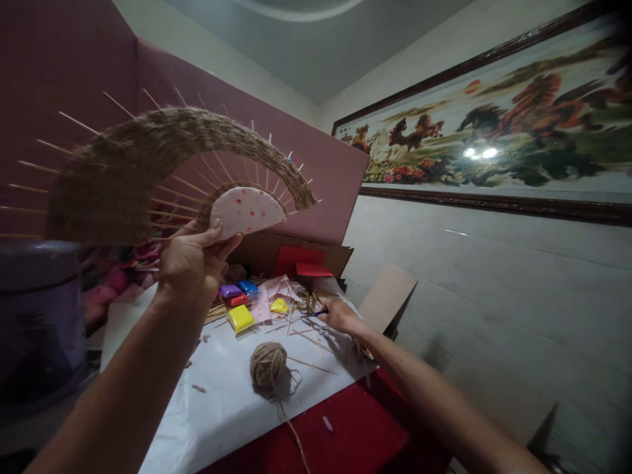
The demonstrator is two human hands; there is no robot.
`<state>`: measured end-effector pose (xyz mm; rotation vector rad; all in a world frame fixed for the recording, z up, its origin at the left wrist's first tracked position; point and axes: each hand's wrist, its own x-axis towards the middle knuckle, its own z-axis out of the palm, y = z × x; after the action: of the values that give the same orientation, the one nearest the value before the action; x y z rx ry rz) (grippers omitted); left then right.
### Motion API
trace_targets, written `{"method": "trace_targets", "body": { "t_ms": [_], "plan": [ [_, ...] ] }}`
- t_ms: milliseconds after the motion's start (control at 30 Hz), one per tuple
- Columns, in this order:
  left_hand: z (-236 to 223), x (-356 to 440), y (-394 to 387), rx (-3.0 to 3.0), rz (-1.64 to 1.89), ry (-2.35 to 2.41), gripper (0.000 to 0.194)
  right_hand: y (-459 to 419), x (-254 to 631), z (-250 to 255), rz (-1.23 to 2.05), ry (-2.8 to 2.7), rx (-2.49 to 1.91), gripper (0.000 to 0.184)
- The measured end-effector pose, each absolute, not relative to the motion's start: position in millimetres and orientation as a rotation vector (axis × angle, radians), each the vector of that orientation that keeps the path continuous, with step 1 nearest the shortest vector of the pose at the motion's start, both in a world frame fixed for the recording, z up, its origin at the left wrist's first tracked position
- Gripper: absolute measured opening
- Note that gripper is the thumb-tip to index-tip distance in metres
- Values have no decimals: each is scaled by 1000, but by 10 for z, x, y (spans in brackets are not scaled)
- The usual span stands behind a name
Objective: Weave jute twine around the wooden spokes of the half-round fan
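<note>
My left hand holds up a half-round fan by its base, thumb in front. Thin wooden sticks spread out from it, with a broad band of brown twine woven across them. A half-disc of white spotted fabric covers the base. Over the far right part of the table, my right hand is closed on a slim dark-blue object, whose kind I cannot make out. Loose sticks lie beside that hand. Nearer to me rests a ball of twine, its loose end trailing off the white sheet.
White paper covers part of a red surface. Yellow, purple and blue clay packs sit behind the twine. Red paper and cardboard stand farther back. A lidded bin is on the left; a framed picture hangs right.
</note>
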<state>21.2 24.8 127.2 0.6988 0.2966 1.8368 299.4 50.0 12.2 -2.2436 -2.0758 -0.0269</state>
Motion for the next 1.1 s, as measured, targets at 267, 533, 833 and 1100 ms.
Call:
{"method": "trace_targets", "body": {
  "t_ms": [267, 533, 833, 1100],
  "plan": [
    [1276, 207, 269, 672, 1860, 331, 26, 825, 3038, 224, -155, -1827, -2319, 29],
    [1257, 193, 275, 691, 1820, 322, 26, 942, 2659, -98, -29, -1838, -2264, 31],
    [1245, 214, 332, 631, 1831, 298, 21, 359, 2653, 127, 1121, -2212, -1874, 17],
    [1275, 207, 302, 599, 1818, 297, 22, 498, 2643, -138, 878, -2127, -1712, 23]
  ]
}}
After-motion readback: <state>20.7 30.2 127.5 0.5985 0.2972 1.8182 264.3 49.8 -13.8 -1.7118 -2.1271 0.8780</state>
